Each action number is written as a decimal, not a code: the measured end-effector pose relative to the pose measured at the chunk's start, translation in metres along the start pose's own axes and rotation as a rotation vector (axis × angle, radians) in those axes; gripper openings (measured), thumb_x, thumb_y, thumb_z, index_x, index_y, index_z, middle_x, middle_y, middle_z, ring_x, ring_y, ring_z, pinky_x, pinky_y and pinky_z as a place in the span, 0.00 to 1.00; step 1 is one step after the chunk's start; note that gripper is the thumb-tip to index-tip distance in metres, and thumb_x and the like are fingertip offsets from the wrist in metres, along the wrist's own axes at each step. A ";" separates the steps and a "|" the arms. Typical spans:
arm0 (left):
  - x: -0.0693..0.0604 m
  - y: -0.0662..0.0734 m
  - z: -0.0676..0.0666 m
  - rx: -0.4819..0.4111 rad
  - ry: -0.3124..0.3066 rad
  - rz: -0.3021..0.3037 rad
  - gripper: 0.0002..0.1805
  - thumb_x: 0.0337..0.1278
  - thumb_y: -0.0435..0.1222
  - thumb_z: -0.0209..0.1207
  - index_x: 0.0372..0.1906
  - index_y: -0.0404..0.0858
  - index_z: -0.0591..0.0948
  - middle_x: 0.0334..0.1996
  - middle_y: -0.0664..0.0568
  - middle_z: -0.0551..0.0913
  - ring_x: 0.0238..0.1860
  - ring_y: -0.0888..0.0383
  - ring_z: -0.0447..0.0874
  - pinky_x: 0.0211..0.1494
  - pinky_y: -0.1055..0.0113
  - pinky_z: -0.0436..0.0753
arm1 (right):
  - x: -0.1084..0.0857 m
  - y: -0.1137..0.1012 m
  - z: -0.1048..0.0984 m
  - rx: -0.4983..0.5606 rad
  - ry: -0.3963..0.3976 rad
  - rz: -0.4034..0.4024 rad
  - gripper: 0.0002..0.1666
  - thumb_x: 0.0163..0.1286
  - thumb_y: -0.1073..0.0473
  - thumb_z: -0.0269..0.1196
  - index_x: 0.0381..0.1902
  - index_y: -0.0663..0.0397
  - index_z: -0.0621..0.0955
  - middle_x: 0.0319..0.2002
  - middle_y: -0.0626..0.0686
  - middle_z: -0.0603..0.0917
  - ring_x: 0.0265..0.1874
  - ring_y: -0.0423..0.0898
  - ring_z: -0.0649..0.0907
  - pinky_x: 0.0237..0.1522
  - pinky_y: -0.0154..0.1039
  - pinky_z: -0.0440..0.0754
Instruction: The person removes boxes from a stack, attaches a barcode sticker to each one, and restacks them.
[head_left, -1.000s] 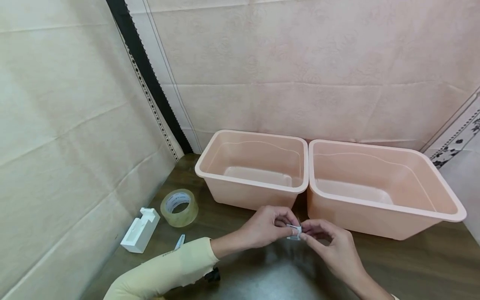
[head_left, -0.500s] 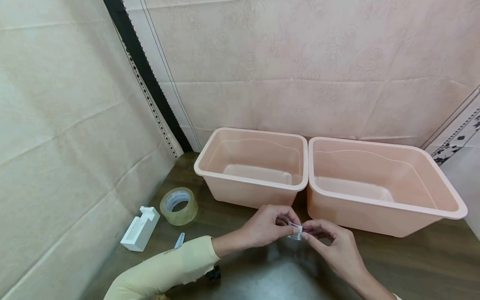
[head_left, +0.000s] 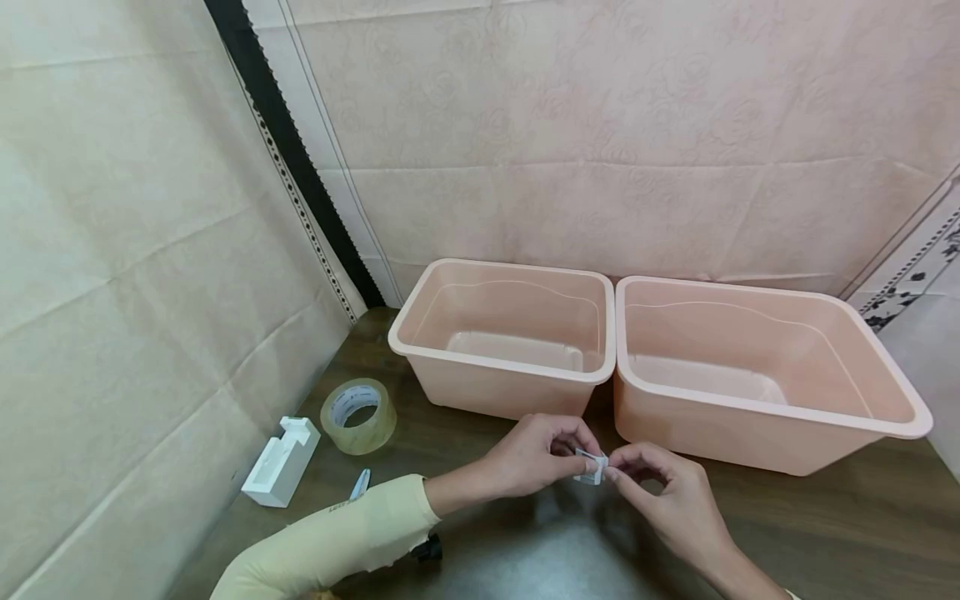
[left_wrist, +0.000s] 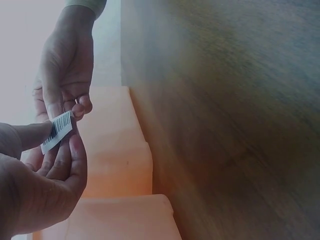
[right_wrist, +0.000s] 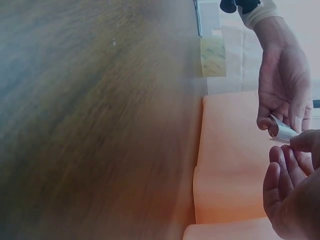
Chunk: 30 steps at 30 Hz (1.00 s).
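Note:
Between my hands, above the table, is a small white barcode label. My left hand pinches it between thumb and fingertips, and its fingers hide part of it. From the other side, my right hand pinches the label's right edge with thumb and index finger. In the left wrist view, black bars show on the face of the label. The right wrist view has the label bent into a curve between the two hands.
Two pink plastic tubs stand side by side behind my hands. On the left of the dark wooden table lie a roll of clear tape, a white block-shaped box and a partly covered light-blue object.
Both hands stay almost in place around the label. The right fingertips have shifted slightly to the right, and the label's visible part has tilted a little.

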<state>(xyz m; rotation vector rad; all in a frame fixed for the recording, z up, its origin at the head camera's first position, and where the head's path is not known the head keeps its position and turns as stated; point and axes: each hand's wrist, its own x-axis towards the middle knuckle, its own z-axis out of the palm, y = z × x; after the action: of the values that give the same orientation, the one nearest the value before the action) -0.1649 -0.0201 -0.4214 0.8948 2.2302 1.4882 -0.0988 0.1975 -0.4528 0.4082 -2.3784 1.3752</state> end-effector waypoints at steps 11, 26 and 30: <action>-0.003 -0.003 -0.004 0.007 0.008 -0.002 0.04 0.66 0.35 0.70 0.42 0.41 0.88 0.36 0.57 0.90 0.35 0.74 0.85 0.41 0.77 0.85 | 0.000 0.004 -0.003 -0.025 0.004 0.035 0.14 0.64 0.67 0.76 0.37 0.41 0.86 0.29 0.43 0.89 0.29 0.34 0.85 0.35 0.26 0.85; -0.009 -0.011 -0.008 -0.030 0.008 -0.093 0.04 0.62 0.32 0.72 0.37 0.40 0.87 0.31 0.53 0.90 0.31 0.70 0.85 0.35 0.77 0.83 | 0.004 0.009 -0.011 -0.095 0.050 0.075 0.15 0.63 0.69 0.74 0.34 0.42 0.83 0.27 0.42 0.84 0.27 0.34 0.82 0.30 0.26 0.81; -0.013 -0.016 -0.009 0.018 -0.104 -0.147 0.04 0.62 0.32 0.72 0.36 0.42 0.87 0.28 0.57 0.90 0.27 0.67 0.85 0.32 0.74 0.83 | 0.004 0.011 -0.015 -0.107 0.057 0.095 0.14 0.64 0.67 0.75 0.34 0.42 0.83 0.27 0.42 0.83 0.27 0.34 0.81 0.30 0.26 0.80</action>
<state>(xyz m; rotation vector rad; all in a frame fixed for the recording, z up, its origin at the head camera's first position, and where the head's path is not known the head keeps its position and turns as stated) -0.1654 -0.0397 -0.4331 0.7763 2.1864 1.3272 -0.1043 0.2152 -0.4527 0.2267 -2.4392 1.2736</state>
